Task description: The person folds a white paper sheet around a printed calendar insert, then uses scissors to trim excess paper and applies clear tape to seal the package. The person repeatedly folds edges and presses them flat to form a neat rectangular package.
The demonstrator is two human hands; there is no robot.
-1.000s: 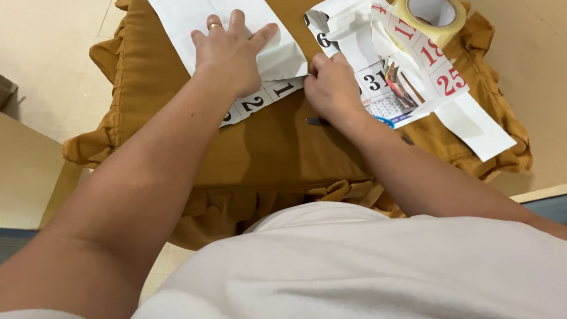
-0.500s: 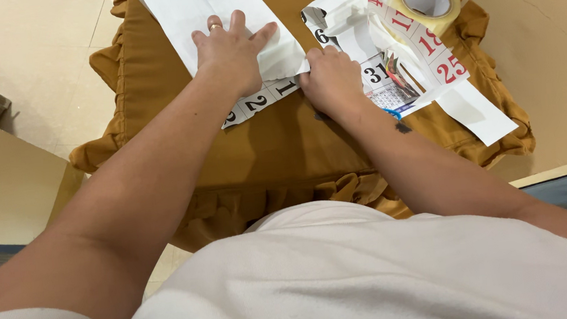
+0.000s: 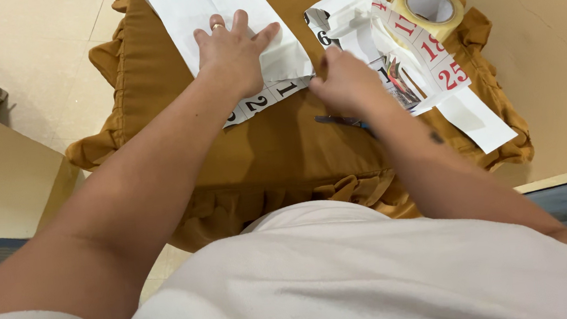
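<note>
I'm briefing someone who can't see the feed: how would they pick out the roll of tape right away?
Start at the mustard-brown frilled cushion that fills the middle of the view. Go to its far right corner, past the right hand and the heap of cut calendar paper. The roll of tape rests there, the only round, hollow thing among flat paper, pale yellowish and see-through.

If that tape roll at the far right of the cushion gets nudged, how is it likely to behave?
The tape roll lies on its flat side, partly on cut calendar paper, so it would probably slide rather than roll. It looks like a hollow ring, so likely light. It sits near the mustard cushion edge, on a soft surface, so a firm push might send it off.
</note>
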